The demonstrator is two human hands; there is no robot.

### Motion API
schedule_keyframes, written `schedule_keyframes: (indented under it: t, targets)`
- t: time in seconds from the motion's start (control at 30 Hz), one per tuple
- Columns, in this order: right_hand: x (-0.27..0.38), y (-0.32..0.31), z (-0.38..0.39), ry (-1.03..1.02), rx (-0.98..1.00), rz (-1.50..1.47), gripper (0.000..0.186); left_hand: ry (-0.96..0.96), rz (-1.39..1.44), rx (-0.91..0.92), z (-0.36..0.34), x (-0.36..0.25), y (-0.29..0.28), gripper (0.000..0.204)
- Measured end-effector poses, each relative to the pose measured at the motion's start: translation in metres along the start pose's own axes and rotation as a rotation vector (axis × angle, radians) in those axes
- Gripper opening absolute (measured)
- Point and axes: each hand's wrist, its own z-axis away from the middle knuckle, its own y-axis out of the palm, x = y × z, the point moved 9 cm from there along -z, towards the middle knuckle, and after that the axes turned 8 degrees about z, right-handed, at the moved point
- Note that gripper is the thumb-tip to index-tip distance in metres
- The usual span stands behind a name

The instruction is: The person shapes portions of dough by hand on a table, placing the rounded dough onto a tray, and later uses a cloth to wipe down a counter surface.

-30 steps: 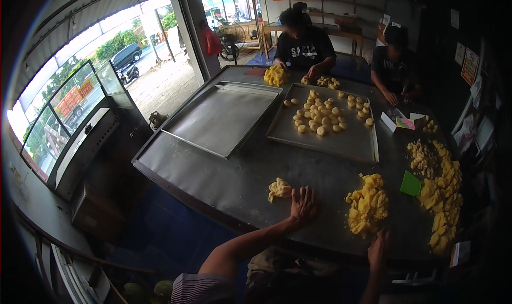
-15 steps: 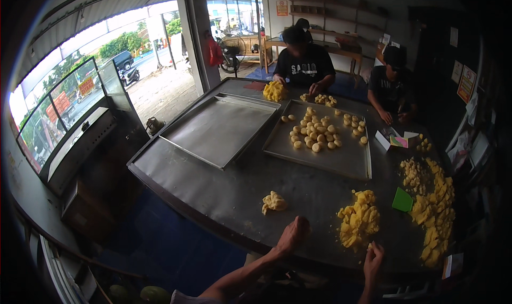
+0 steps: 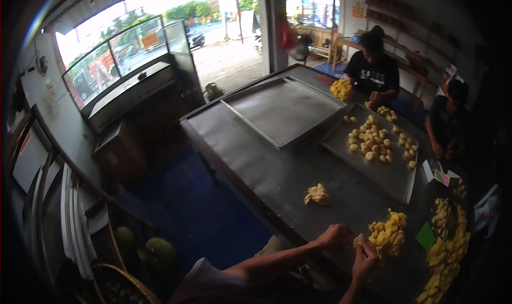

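The table (image 3: 250,162) lies open left of the dough lump (image 3: 317,194), 2 trays (image 3: 285,109) blocking farther back.

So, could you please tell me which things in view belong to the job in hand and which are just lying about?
Likely part of the job:
yellow mound by the right hand
pale dough lump
dough balls on their tray
green scraper

Likely just lying about:
brown box
round green fruit
red bag

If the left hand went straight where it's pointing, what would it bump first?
Likely the nearest yellow heap, but the left hand might brush the right hand first; depth is unclear.
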Motion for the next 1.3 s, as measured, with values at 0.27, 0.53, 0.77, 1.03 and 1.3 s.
schedule_keyframes:
  t: [0.27,0.53,0.77,1.03,1.3]
  targets:
    - [0.009,0.035,0.002,-0.13,0.064,0.179,0.024,0.022,-0.305,-0.109,0.02,-0.01,-0.011,0.024]
    - [0.017,0.043,0.005,-0.157,0.102,0.237,0.029,0.075,-0.316,-0.023,0.023,-0.015,-0.005,0.037]
    - [-0.021,0.046,-0.021,0.1,0.307,0.103,0.051,0.229,-0.102,0.172,0.024,-0.027,0.012,0.031]
    - [-0.001,-0.039,0.005,-0.067,-0.141,0.72,0.04,0.196,-0.293,-0.031,0.013,-0.02,-0.003,0.033]
    - [-0.066,-0.053,0.037,-0.078,-0.033,0.544,0.04,0.047,-0.155,0.056,0.017,-0.031,-0.023,0.042]
